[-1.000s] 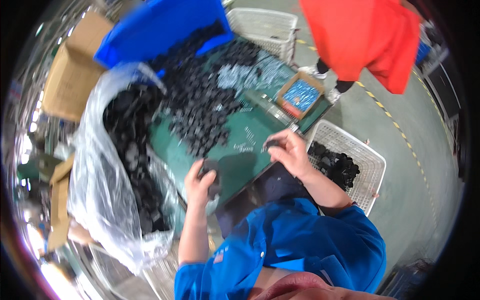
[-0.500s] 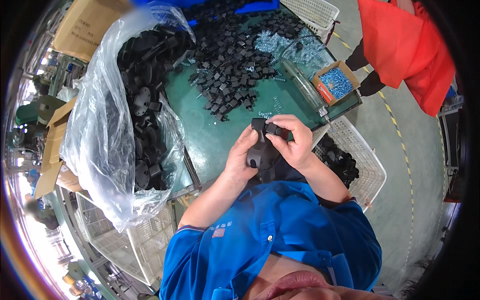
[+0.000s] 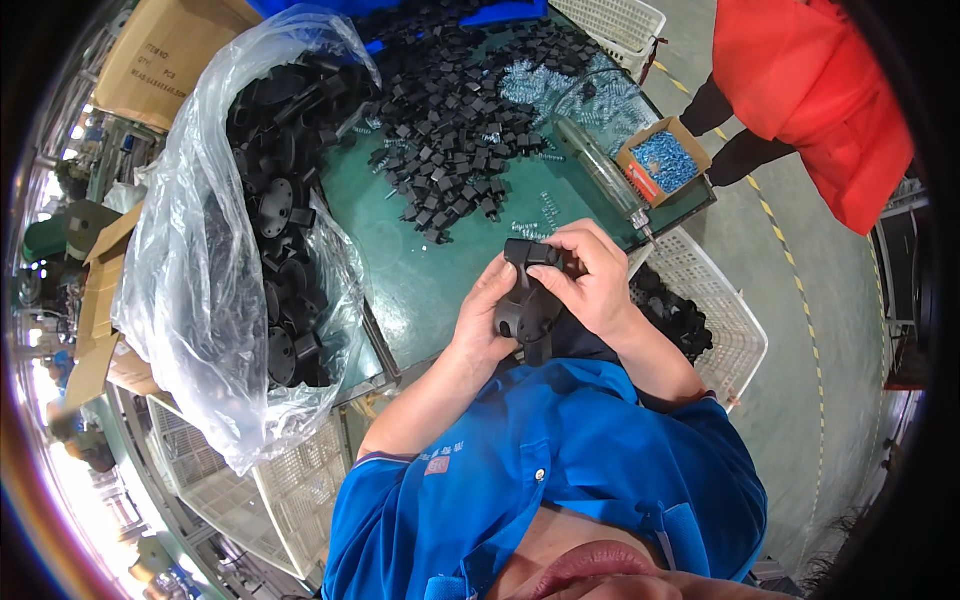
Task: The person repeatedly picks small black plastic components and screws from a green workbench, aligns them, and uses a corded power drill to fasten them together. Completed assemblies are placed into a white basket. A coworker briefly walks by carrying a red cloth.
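Observation:
My left hand [image 3: 484,312] is closed round a dark, rounded plastic part [image 3: 526,312] with a block-like upper end, held above the table's near edge. My right hand [image 3: 590,272] pinches a small black block [image 3: 545,255] against that upper end, thumb in front and fingers behind. The two pieces touch; whether the block sits inside the larger part I cannot tell. Beyond my hands lies a heap of similar small black blocks [image 3: 455,150] on the green table [image 3: 400,290]. Several loose springs [image 3: 540,220] lie near my right fingers.
An open clear bag [image 3: 190,270] of black round-flanged parts [image 3: 275,205] fills the left side. At the right edge are a cylindrical tool [image 3: 600,165] and a carton [image 3: 665,160] of small bluish metal pieces. A white basket [image 3: 735,330] stands below. A person in red [image 3: 810,90] stands beyond.
My right hand has brought the small block closer against the larger part's upper end, and the gap between them has narrowed. The larger part is slightly tilted compared with before.

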A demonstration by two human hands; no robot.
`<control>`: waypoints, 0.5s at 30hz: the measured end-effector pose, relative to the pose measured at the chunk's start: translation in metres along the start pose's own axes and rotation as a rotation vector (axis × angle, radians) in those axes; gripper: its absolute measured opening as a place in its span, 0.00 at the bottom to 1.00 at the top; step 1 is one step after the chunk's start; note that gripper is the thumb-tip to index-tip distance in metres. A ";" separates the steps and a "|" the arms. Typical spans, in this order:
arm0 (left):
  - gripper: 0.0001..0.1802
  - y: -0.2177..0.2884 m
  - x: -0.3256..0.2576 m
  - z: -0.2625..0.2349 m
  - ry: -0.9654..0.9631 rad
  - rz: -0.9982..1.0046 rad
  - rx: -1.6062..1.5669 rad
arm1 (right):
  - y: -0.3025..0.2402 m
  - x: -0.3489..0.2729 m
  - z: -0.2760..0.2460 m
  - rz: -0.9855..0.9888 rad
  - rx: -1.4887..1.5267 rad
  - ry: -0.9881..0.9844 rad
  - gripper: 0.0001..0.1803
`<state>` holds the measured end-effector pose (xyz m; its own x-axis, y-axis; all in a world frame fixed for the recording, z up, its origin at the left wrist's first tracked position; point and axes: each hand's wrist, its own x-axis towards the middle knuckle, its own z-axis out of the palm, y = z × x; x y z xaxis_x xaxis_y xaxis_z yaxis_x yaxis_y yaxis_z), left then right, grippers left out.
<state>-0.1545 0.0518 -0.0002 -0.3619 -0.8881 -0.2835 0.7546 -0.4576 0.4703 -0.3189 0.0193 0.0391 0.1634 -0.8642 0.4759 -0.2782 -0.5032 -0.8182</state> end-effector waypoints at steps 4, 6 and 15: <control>0.27 0.000 0.001 0.003 -0.041 -0.025 -0.039 | -0.005 0.006 -0.007 -0.036 -0.097 -0.026 0.18; 0.28 0.000 0.000 0.008 -0.033 -0.040 -0.036 | -0.008 0.007 -0.008 0.018 -0.096 -0.022 0.19; 0.28 -0.007 0.002 0.006 -0.019 -0.113 -0.086 | 0.002 0.002 -0.015 0.023 -0.013 -0.035 0.19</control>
<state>-0.1636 0.0524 0.0010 -0.4572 -0.8320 -0.3143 0.7521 -0.5503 0.3628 -0.3330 0.0161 0.0430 0.1898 -0.8750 0.4454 -0.2948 -0.4835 -0.8242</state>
